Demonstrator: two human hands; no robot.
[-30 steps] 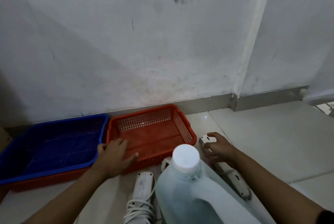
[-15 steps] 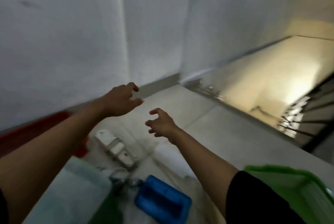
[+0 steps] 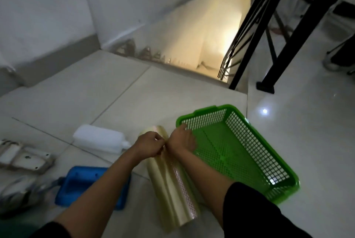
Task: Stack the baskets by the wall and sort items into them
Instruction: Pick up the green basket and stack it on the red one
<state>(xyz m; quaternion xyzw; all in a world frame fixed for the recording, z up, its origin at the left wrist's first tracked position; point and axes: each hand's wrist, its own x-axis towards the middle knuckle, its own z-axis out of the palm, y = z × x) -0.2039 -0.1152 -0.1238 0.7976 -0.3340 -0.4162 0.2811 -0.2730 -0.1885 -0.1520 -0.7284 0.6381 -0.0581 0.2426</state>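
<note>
A green mesh basket lies on the tiled floor at the right, with nothing in it. Beside its left wall lies a long roll of clear film, pointing toward me. My left hand curls its fingers over the far part of the roll. My right hand reaches across the roll and grips the basket's near-left rim by the corner. The red and blue baskets are out of view.
A white plastic bottle lies on its side left of the roll. A blue tray and white power strips sit further left. An open stairwell drops ahead, with a black railing at its right.
My view has swung right, away from the red and blue baskets by the wall. Both hands, free in the air half a second ago, now hold the film roll and the green basket.
</note>
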